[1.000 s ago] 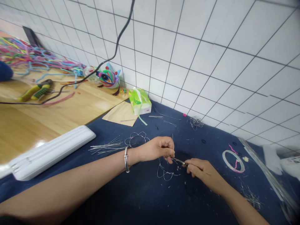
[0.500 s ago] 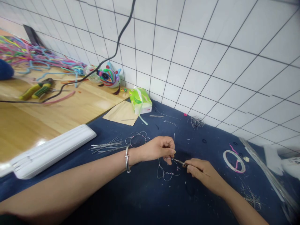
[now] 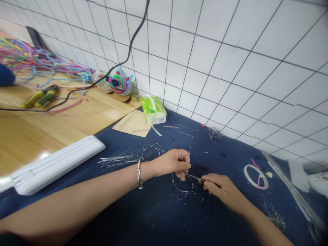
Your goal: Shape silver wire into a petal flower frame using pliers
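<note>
My left hand (image 3: 178,162), a silver bangle at its wrist, is closed in a pinch on a looped wire frame (image 3: 181,195) that hangs below the fingers. One straight wire end (image 3: 189,152) sticks up past the fingertips. In my right hand (image 3: 222,188) is a pair of pliers (image 3: 196,178), whose jaws meet the wire right by my left fingertips. The handles are mostly hidden inside the fist. Behind my left wrist lies a flower-shaped wire loop (image 3: 153,145), beside a bundle of straight wires (image 3: 118,160).
Farther back are a green tissue pack (image 3: 156,111), a brown paper sheet (image 3: 129,126) and a tangle of wire (image 3: 215,134). A tape roll (image 3: 246,177) and wire scraps (image 3: 276,217) lie right. On the left are a white case (image 3: 60,165) and yellow-green pliers (image 3: 42,97).
The upright wire end now tilts and shows in front of my left fingertips. The looped frame has shifted slightly left. Both hands keep nearly the same place.
</note>
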Available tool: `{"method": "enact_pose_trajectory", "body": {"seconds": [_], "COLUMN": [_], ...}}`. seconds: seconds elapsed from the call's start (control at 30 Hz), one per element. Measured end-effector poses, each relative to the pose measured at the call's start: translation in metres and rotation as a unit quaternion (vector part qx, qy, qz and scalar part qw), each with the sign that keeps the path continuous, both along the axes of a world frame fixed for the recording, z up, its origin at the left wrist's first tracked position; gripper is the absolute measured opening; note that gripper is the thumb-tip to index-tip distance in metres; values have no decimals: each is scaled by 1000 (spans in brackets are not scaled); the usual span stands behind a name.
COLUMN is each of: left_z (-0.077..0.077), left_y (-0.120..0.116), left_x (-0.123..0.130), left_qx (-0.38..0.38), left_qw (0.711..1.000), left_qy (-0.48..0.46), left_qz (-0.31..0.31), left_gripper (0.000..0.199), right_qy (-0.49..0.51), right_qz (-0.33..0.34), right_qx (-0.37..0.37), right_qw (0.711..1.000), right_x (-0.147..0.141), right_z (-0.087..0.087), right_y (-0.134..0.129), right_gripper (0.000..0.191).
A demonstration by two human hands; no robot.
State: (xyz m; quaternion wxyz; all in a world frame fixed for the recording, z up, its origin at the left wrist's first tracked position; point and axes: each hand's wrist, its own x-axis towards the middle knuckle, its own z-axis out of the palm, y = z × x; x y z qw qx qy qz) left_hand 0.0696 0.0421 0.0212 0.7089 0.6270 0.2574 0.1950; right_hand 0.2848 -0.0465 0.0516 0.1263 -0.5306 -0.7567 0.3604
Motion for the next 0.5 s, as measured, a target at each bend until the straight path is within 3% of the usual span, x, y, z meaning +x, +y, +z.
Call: {"method": "enact_pose_trajectory", "body": {"seconds": [0.5], "left_z": [9], "left_y": [-7], "left_x": [-2], "left_qx": [22], "left_qw": [1000], "left_qy": [13], "left_qz": [7], "left_gripper": [13], "right_qy": [14], "right_qz": [11], "right_qx": [18], "right_qw": [1000], "right_x": [-3], "right_z": [-2], "right_y": [-1], "right_gripper": [31]}}
